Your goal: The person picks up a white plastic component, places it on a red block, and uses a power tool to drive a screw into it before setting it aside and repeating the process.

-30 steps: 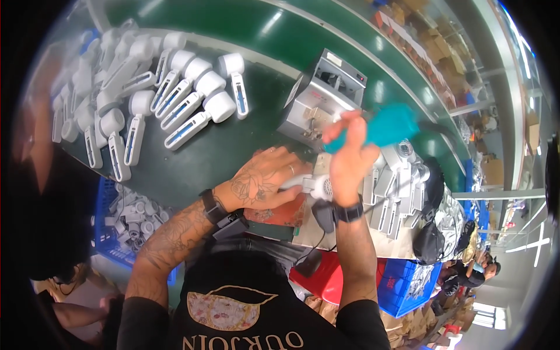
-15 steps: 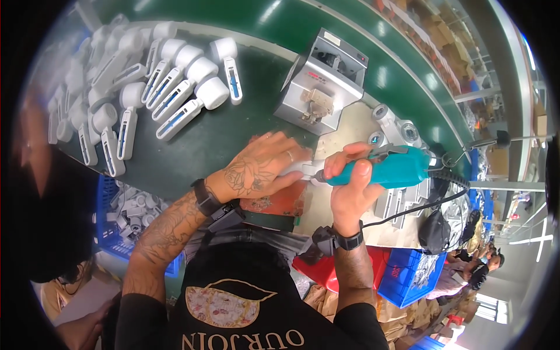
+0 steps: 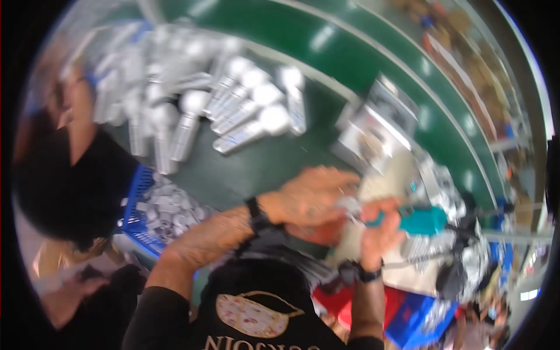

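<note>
Right hand (image 3: 379, 224) wrapped tight around teal plastic power screwdriver (image 3: 417, 220), lying level, tip pointing left; left hand (image 3: 312, 195) curled over small white piece (image 3: 350, 205).

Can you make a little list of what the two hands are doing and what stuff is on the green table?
left hand: pressed over a small white part
right hand: gripping a teal power tool, tip toward the white part
table: green
behind the hands: rows of white handheld devices lying flat
left of the arm: blue bin of small white pieces
picture: blurred
</note>
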Demonstrator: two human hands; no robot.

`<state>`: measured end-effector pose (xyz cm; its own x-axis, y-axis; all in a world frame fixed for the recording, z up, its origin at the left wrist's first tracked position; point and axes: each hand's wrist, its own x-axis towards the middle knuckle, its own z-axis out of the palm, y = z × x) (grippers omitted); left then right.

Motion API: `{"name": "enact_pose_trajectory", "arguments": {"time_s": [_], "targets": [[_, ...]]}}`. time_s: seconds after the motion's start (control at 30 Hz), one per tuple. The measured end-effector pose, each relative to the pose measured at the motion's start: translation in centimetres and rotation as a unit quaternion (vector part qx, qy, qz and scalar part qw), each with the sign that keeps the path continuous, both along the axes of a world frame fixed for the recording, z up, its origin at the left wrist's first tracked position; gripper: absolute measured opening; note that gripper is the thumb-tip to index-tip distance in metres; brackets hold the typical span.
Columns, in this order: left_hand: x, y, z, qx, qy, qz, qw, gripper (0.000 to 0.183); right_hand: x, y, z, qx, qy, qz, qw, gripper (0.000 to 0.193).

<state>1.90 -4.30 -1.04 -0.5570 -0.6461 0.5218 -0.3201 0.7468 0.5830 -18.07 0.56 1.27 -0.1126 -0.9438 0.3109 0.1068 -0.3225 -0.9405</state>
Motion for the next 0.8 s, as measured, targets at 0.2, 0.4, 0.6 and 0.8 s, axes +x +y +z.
{"name": "enact_pose_trajectory", "arguments": {"time_s": [0.2,0.4,0.6,0.8], "targets": [[1.0,3.5,-0.3,-0.038,0.018,-0.070,0.997,0.033,0.8,1.4,4.7,-0.026,-0.091,-0.005,0.996,0.053],[9.4,7.0,4.0,0.195,0.155,0.080,0.965,0.037,1.7,4.8,8.4,-0.111,-0.091,-0.095,0.985,0.061],[17.7,8.3,4.2,0.328,0.408,0.262,0.811,0.039,2.5,5.1,7.9,-0.047,-0.065,-0.155,0.985,0.061],[21.6,9.6,4.6,0.285,0.426,0.340,0.788,0.036,2.5,4.8,5.3,-0.013,-0.115,-0.058,0.992,0.038]]}}
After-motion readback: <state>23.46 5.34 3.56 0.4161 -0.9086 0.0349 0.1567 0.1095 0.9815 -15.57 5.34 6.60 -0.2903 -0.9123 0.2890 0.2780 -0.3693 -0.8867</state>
